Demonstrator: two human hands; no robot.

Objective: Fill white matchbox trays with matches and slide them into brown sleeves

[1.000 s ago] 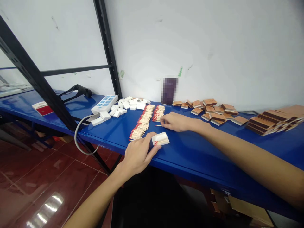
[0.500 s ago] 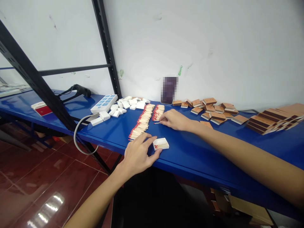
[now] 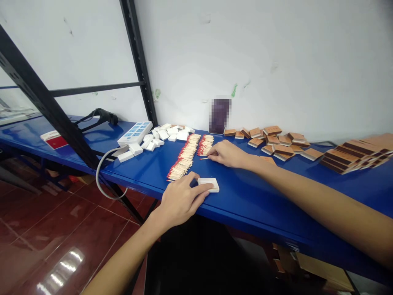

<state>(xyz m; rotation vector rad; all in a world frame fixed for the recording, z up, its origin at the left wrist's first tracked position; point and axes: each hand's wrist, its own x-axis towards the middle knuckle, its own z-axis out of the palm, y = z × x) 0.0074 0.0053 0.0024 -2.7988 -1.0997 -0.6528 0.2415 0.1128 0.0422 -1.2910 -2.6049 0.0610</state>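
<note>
My left hand [image 3: 181, 197] is at a white matchbox tray [image 3: 216, 183] near the table's front edge. Its index finger reaches over into the tray and covers the matches there, while the thumb stays at the near side. Farther back, my right hand [image 3: 227, 154] pinches a single red-tipped match [image 3: 203, 158] just above the tabletop. Beyond that hand lies a short pile of matches [image 3: 205, 144]. A longer row of matches [image 3: 185, 157], red heads to the left, runs towards my left hand.
White empty trays [image 3: 164, 133] lie in a heap by a white and blue power strip [image 3: 135, 133] with a grey cable. Brown matchbox sleeves [image 3: 283, 149] are scattered at right, with stacked ones [image 3: 353, 153] beyond. A blurred phone [image 3: 219, 116] leans on the wall. A black post [image 3: 49, 94] stands left.
My left index finger has moved from the tray's far edge to over its inside, hiding the matches. My right hand stays by the short pile with the match in its fingertips.
</note>
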